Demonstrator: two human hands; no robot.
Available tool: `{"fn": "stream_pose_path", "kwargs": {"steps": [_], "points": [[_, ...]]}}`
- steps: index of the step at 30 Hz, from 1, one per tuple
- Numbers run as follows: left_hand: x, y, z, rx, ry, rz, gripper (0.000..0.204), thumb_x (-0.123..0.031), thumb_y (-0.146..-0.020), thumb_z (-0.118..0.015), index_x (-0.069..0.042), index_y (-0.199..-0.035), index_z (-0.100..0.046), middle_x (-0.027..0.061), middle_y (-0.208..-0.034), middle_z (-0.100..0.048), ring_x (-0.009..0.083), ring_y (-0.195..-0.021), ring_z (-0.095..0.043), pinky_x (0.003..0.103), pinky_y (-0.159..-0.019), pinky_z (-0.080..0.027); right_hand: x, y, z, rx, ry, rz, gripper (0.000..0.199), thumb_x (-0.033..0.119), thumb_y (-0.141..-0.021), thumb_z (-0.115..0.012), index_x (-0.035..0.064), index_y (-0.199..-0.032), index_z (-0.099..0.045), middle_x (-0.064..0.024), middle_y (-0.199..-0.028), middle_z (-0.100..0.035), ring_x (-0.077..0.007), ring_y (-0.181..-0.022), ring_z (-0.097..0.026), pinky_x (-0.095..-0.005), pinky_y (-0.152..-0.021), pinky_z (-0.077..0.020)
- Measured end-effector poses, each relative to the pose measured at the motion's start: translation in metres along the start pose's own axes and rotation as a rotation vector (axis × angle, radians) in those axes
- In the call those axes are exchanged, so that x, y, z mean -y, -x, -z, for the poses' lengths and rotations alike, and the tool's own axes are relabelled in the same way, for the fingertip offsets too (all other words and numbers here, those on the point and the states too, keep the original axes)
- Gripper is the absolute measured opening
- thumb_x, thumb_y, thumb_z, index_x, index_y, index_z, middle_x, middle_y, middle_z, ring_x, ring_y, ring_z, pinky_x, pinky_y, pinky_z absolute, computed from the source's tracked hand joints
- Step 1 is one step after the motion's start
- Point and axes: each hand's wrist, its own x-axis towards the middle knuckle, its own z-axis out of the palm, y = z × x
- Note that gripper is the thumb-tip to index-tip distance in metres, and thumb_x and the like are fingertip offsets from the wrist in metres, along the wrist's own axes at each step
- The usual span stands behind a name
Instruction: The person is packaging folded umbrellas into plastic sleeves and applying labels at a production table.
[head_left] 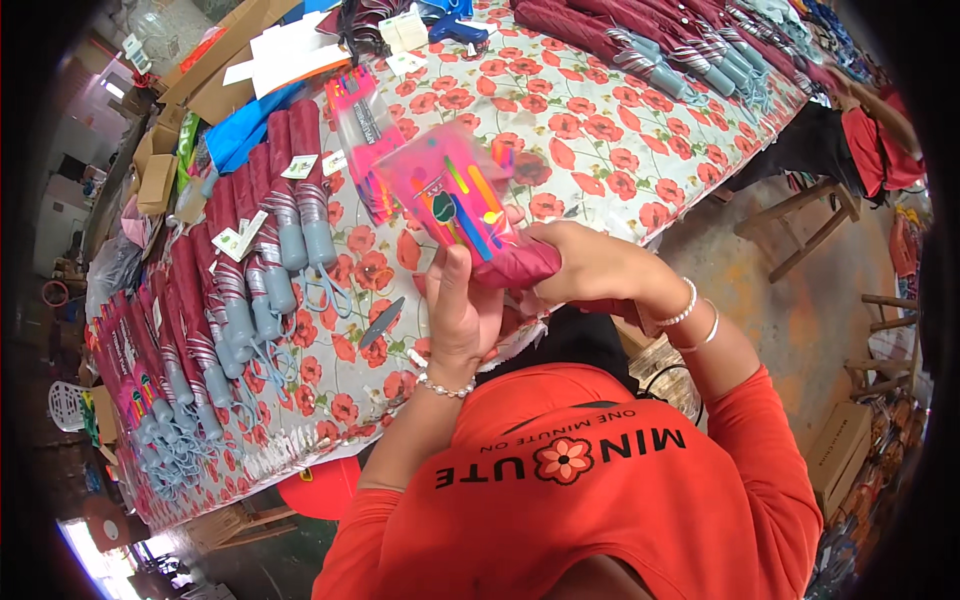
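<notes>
A folded maroon umbrella [518, 264] is held over the table's near edge, its upper part inside a clear plastic sleeve [452, 186] printed with pink and bright stripes. My left hand [462, 312] grips the sleeve's lower part from below, thumb up along it. Coming in from the right, my right hand [592, 264] is closed around the umbrella's bare maroon end. Both wrists wear bracelets.
The table [600, 150] has a poppy-print cloth. Rows of maroon umbrellas with grey handles [230, 300] lie along its left, more [660, 50] at the far right. A stack of printed sleeves [358, 130], a dark flat tool [382, 321], cardboard boxes [215, 70] and a wooden stool [800, 215] are nearby.
</notes>
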Motion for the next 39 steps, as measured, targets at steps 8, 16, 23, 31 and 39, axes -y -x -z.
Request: {"fn": "stream_pose_path", "kwargs": {"steps": [8, 16, 23, 31, 39], "points": [[0.007, 0.009, -0.017, 0.043, -0.055, -0.015, 0.043, -0.01, -0.089, -0.061, -0.002, -0.129, -0.046, 0.0147, -0.116, -0.059, 0.021, -0.104, -0.058, 0.029, -0.093, -0.046, 0.016, 0.0, 0.016, 0.171, -0.455, -0.082, 0.041, 0.015, -0.071, -0.066, 0.0025, -0.108, -0.056, -0.0065, -0.074, -0.064, -0.0155, -0.059, -0.054, -0.0302, -0.056, -0.0449], [-0.011, -0.009, -0.026, -0.412, -0.128, -0.029, 0.038, -0.009, -0.088, -0.058, 0.0, -0.124, -0.054, 0.0122, -0.117, -0.061, 0.0214, -0.107, -0.057, 0.032, -0.097, -0.041, 0.027, -0.02, -0.013, -0.348, 0.626, 0.185, 0.056, 0.024, -0.069, -0.069, 0.0025, -0.118, -0.05, -0.0107, -0.076, -0.059, -0.027, -0.059, -0.052, -0.0351, -0.06, -0.0452], [-0.072, -0.036, -0.004, -0.37, -0.288, -0.164, 0.017, -0.013, -0.086, -0.058, 0.002, -0.089, -0.065, 0.0135, -0.095, -0.066, 0.0203, -0.091, -0.063, 0.031, -0.084, -0.049, 0.05, 0.006, -0.002, -0.473, 0.807, 0.535, 0.08, 0.023, -0.067, -0.073, 0.0076, -0.138, -0.039, -0.0179, -0.124, -0.045, -0.0301, -0.098, -0.05, -0.0298, -0.078, -0.0408], [-0.113, -0.035, 0.003, -0.221, 0.026, -0.303, 0.024, -0.009, -0.085, -0.055, -0.004, -0.109, -0.056, 0.0099, -0.091, -0.062, 0.0219, -0.09, -0.06, 0.041, -0.094, -0.047, 0.009, 0.022, 0.015, 0.09, 0.06, 0.059, 0.047, 0.03, -0.076, -0.07, 0.0078, -0.116, -0.061, -0.0057, -0.088, -0.061, -0.0172, -0.078, -0.053, -0.0277, -0.07, -0.0389], [-0.103, -0.021, -0.005, 0.045, 0.066, -0.305, 0.026, -0.011, -0.084, -0.053, -0.006, -0.11, -0.052, 0.0078, -0.094, -0.059, 0.0228, -0.097, -0.056, 0.044, -0.102, -0.039, -0.005, 0.005, 0.012, 0.104, -0.485, 0.042, 0.06, 0.048, -0.091, -0.054, -0.0014, -0.125, -0.056, -0.0094, -0.114, -0.064, -0.0177, -0.094, -0.058, -0.0288, -0.085, -0.0421]]}}
